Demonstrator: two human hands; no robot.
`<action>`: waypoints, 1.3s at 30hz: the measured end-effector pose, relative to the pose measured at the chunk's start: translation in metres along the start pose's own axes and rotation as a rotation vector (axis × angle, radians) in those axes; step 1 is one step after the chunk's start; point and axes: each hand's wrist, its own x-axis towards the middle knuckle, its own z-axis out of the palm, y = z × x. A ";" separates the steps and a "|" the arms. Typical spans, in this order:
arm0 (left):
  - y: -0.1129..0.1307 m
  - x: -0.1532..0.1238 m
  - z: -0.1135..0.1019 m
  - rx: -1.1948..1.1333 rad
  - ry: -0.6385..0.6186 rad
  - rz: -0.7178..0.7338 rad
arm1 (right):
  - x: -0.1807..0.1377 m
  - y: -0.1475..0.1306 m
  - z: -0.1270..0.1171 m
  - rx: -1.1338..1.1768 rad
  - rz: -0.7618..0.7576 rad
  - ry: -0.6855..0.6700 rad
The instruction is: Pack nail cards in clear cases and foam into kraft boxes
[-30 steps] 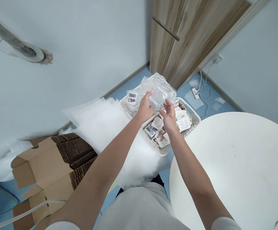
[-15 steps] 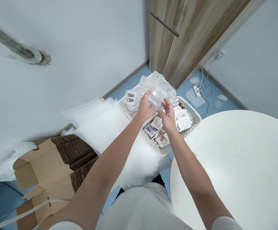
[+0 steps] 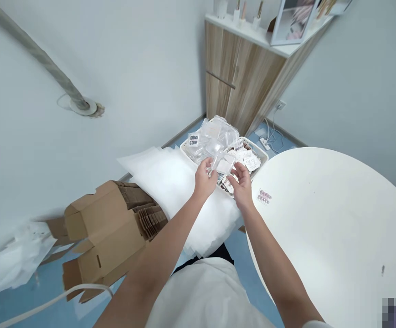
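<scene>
A clear plastic case (image 3: 225, 164) is between my two hands, above the front of a basket (image 3: 263, 157) of printed cards. My left hand (image 3: 205, 181) has its thumb and fingers closed at the case's left edge. Curled fingers of my right hand (image 3: 242, 183) grip the right edge. Behind them, a second basket (image 3: 186, 150) is heaped with more clear cases (image 3: 214, 132). On that heap lies a small pack of dark false nails (image 3: 193, 139). White cards (image 3: 251, 161) and nail sets fill the nearer basket.
A round white table (image 3: 321, 218) stands at the right, with a pink nail set (image 3: 264, 197) near its edge. White foam sheets (image 3: 170, 182) spread in front of the baskets. Flattened cardboard boxes (image 3: 105, 223) stack at left; a wooden cabinet (image 3: 232, 73) stands behind.
The clear case has come away from the heap, toward me, and is now between both hands. My right hand has closed on its edge. The head view has tilted up, showing the cabinet top.
</scene>
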 end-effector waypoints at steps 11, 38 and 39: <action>0.024 -0.142 -0.039 -0.419 -0.235 -0.251 | -0.169 -0.032 -0.040 -0.008 0.022 0.207; 0.096 -0.312 0.157 -0.143 -1.250 -0.120 | -0.340 -0.069 -0.320 -0.239 0.207 0.110; 0.096 -0.315 0.164 -0.138 -1.230 -0.129 | -0.340 -0.067 -0.326 -0.238 0.205 0.114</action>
